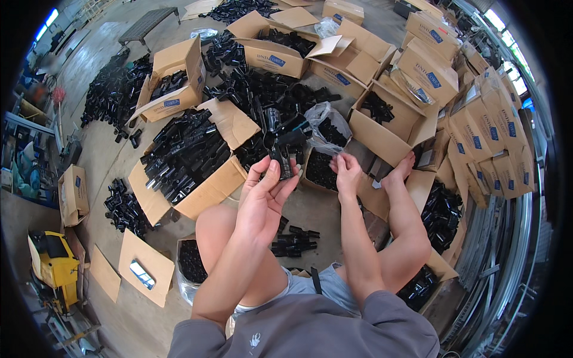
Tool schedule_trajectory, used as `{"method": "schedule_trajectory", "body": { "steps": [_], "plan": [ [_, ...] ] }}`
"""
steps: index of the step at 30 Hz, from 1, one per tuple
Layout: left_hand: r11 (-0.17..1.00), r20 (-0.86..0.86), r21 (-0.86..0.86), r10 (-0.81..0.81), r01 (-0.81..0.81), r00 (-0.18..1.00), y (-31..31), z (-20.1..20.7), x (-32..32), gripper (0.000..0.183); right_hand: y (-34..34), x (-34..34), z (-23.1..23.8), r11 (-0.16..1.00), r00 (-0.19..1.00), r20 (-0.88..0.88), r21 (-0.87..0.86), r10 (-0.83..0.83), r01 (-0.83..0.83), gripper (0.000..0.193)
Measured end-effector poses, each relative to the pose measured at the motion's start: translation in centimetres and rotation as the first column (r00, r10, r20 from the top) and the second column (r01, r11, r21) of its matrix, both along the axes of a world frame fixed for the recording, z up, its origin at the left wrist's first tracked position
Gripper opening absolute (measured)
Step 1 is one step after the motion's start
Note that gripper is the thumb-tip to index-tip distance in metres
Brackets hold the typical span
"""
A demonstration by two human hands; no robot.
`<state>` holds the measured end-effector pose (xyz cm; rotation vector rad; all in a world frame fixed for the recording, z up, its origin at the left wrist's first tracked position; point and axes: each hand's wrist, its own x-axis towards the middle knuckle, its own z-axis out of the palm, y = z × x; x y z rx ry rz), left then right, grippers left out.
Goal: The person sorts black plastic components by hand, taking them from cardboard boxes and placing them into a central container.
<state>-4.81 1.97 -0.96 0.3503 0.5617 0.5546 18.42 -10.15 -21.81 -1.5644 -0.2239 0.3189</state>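
Observation:
Raised in front of me, my left hand (267, 186) is closed around a glossy black tubular part (279, 164), its fingers and thumb wrapped about the lower end. To its right, my right hand (347, 174) has its fingertips pinched together; whatever they hold, if anything, is too small to make out. That hand is beside a small carton (322, 173) filled with small black pieces. Just behind it, a clear plastic bag (328, 126) holds more small dark pieces. A large heap of black parts (262, 86) lies beyond my left hand.
An open carton (209, 194) packed with long black parts stands at left. Another open carton (388, 140) is at right, near my bare foot (401, 167). Stacked cartons (489, 131) and metal bars (495, 262) line the right side. A phone (142, 274) lies on cardboard at lower left.

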Motion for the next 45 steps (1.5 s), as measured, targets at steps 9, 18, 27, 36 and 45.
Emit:
{"method": "schedule_trajectory", "body": {
  "steps": [9, 18, 27, 36, 45],
  "plan": [
    [0.987, 0.103, 0.142, 0.064, -0.078, 0.993, -0.8, 0.7, -0.2, 0.024, 3.6, -14.5, 24.4, 0.968, 0.903, 0.383, 0.072, 0.196, -0.24, 0.013],
    [0.944, 0.078, 0.285, 0.152, -0.168, 0.985, -1.8, 0.5, 0.0, 0.029, 6.0, -16.4, 22.4, 0.976, 0.932, 0.362, 0.193, 0.027, -0.103, 0.011],
    [0.91, 0.038, 0.357, 0.214, -0.213, 0.976, -1.4, -0.2, 0.9, 0.03, 6.3, -14.3, 20.3, 0.973, 0.946, 0.316, 0.184, 0.074, -0.138, 0.014],
    [0.861, -0.065, 0.484, 0.212, -0.155, 0.975, -2.2, -1.9, 3.0, 0.028, 5.4, -11.9, 18.0, 0.84, 0.974, -0.088, 0.525, 0.21, -0.134, 0.019],
    [0.844, -0.156, 0.531, 0.181, -0.072, 0.971, -2.8, -3.2, 3.9, 0.026, 3.6, -10.7, 16.4, 0.809, 0.929, -0.239, 0.579, 0.284, -0.098, 0.02]
  ]
}}
